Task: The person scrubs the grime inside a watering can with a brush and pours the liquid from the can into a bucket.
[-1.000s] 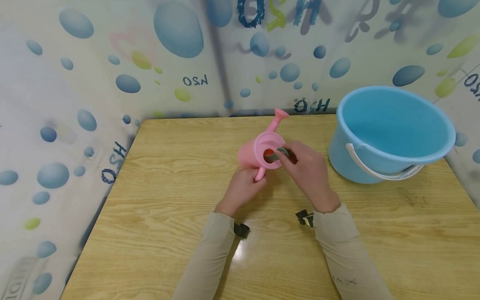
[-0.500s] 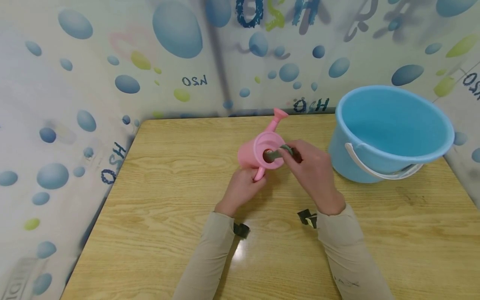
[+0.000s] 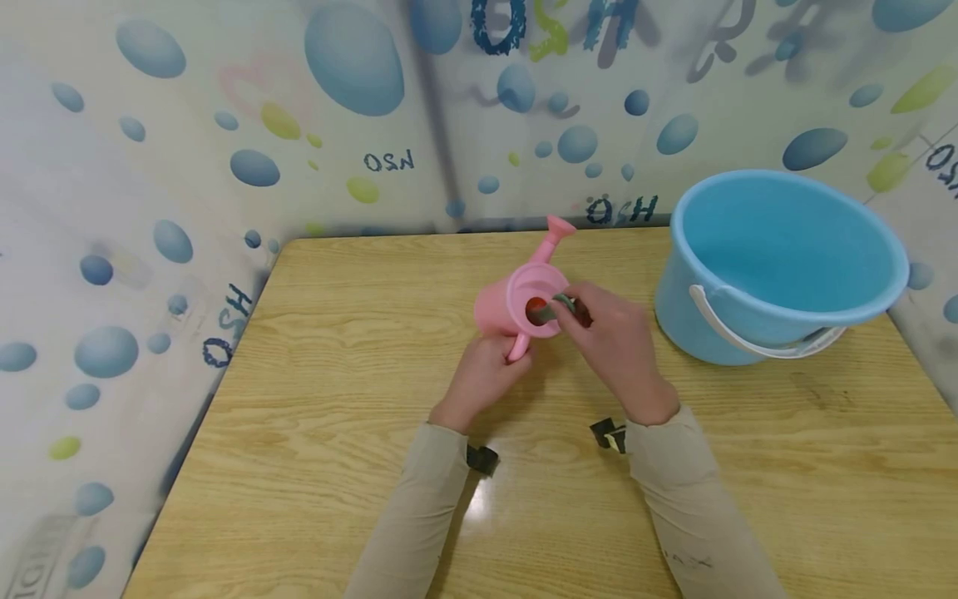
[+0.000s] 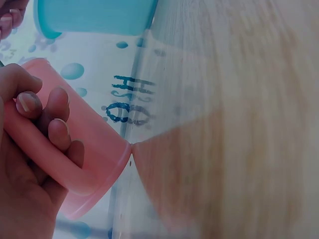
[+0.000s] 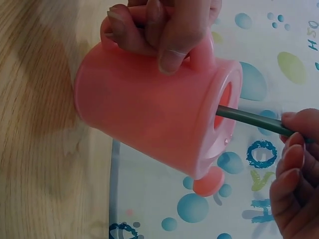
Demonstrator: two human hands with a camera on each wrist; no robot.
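A pink watering can [image 3: 494, 308] leans over at mid-table, its mouth turned toward my right hand and its spout toward the back wall. In the left wrist view its bottom edge meets its reflection on the tabletop. My left hand [image 3: 482, 373] grips the can's handle [image 4: 45, 149], fingers curled round it. With thumb and fingers my right hand [image 3: 617, 345] pinches a thin dark green stem [image 5: 254, 121], which runs through the round opening into the can. Its far end is hidden inside, so I cannot tell what tool it is. Reddish-orange shows within the opening.
A large light blue bucket [image 3: 699, 308] with a white handle [image 3: 748, 345] stands at the right rear, close to my right hand. Behind the wooden table [image 3: 322, 433] hangs a bubble-patterned sheet [image 3: 419, 100]. Small black devices sit at both wrists.
My right hand first drew the green stem slightly out to the right, then moved it back left, deeper into the watering can. The left hand and can have stayed put.
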